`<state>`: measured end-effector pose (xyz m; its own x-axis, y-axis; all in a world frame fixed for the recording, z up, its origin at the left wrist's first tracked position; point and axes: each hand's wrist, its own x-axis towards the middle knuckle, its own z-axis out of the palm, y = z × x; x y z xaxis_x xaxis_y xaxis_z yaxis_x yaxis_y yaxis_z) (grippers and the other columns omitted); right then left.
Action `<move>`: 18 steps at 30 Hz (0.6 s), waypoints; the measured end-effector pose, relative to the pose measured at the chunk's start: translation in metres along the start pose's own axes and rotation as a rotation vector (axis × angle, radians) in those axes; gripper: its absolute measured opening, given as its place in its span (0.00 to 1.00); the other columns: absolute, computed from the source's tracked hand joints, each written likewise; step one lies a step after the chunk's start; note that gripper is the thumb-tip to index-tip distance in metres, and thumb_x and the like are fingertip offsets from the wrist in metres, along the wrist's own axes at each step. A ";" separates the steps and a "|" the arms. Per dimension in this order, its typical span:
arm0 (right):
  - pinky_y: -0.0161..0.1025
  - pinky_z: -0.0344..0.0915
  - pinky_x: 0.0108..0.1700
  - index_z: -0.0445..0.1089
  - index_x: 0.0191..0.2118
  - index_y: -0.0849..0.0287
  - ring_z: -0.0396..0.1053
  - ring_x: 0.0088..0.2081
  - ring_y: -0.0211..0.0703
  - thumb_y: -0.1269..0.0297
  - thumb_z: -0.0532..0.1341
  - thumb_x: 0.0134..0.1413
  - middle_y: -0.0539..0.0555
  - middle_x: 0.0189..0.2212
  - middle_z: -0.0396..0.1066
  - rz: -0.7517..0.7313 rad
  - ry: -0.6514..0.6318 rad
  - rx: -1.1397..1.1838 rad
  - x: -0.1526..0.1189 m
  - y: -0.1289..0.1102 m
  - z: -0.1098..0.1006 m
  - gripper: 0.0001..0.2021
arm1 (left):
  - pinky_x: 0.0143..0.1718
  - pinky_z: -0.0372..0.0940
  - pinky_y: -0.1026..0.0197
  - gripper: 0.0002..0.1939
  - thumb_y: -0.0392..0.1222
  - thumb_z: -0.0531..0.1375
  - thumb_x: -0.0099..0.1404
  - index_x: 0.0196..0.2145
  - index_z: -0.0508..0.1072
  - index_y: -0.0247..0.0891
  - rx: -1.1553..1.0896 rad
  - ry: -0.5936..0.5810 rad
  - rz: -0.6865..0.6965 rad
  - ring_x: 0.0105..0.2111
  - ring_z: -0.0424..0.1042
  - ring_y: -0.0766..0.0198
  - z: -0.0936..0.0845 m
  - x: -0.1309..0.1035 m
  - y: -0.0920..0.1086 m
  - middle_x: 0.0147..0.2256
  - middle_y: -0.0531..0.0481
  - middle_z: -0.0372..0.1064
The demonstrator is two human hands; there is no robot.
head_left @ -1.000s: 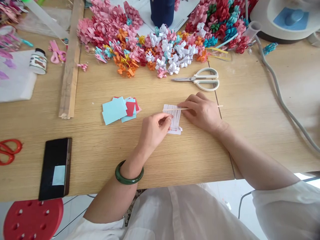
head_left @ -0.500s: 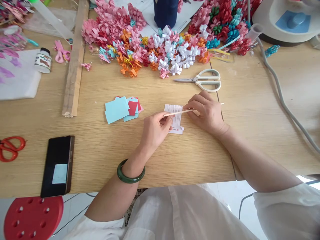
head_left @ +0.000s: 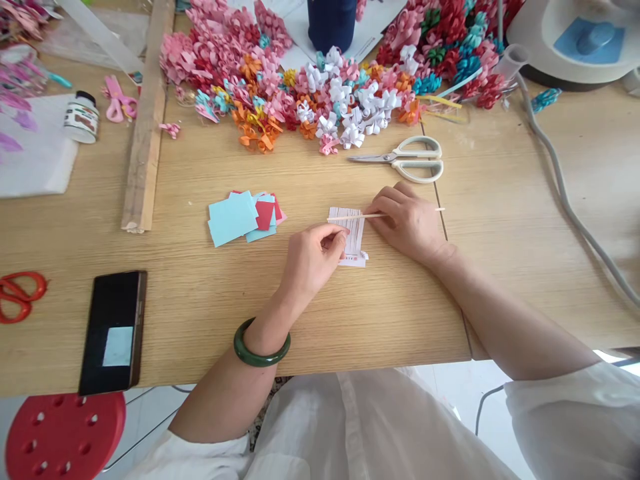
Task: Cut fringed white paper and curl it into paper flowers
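My left hand pinches the white, rectangular, strip-lined paper at its left side, over the table; my right hand pinches the thin, pale, straight stick crossing it. The paper should be light, flimsy, tearable: best gripped at its printed end.

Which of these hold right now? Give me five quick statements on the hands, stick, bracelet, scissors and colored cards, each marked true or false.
1. The right hand holds a thin stick. True.
2. The green bracelet is on the right wrist. False: the bracelet is on the left wrist.
3. The stick crosses over the white paper as seen from the head camera. True.
4. The colored cards are all blue. False: red ones show among them too.
5. The white-handled scissors are in the left hand. False: they lie on the table, beyond the right hand.
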<state>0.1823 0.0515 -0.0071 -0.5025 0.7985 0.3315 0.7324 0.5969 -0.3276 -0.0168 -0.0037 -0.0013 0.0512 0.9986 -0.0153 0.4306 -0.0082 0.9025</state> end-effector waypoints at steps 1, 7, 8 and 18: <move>0.43 0.62 0.36 0.74 0.35 0.56 0.67 0.39 0.49 0.68 0.57 0.61 0.56 0.35 0.76 0.001 0.001 -0.006 0.000 0.000 0.000 0.08 | 0.26 0.69 0.65 0.07 0.37 0.59 0.65 0.33 0.79 0.37 -0.002 -0.001 0.001 0.22 0.73 0.67 0.000 0.000 0.000 0.22 0.52 0.75; 0.44 0.62 0.35 0.71 0.36 0.58 0.67 0.38 0.50 0.68 0.55 0.62 0.57 0.35 0.75 -0.024 0.020 -0.021 -0.001 -0.004 -0.001 0.08 | 0.26 0.69 0.66 0.07 0.38 0.60 0.65 0.34 0.79 0.37 -0.027 0.005 0.001 0.22 0.74 0.67 0.001 0.000 0.000 0.23 0.52 0.75; 0.44 0.62 0.36 0.71 0.36 0.58 0.67 0.38 0.50 0.68 0.55 0.62 0.57 0.35 0.75 -0.024 0.023 -0.016 -0.001 -0.005 -0.001 0.08 | 0.26 0.69 0.66 0.08 0.38 0.60 0.65 0.34 0.79 0.37 -0.027 0.006 -0.001 0.21 0.73 0.68 0.001 0.000 0.001 0.25 0.51 0.76; 0.43 0.61 0.35 0.76 0.38 0.56 0.66 0.40 0.49 0.64 0.58 0.64 0.55 0.39 0.76 -0.088 -0.016 -0.073 -0.002 0.000 -0.005 0.09 | 0.29 0.69 0.64 0.08 0.38 0.59 0.65 0.34 0.79 0.37 -0.005 -0.007 0.005 0.24 0.74 0.66 0.001 0.000 -0.001 0.25 0.50 0.76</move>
<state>0.1855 0.0498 -0.0030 -0.5728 0.7450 0.3419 0.7166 0.6576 -0.2324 -0.0162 -0.0038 -0.0024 0.0600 0.9981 -0.0137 0.4257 -0.0132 0.9048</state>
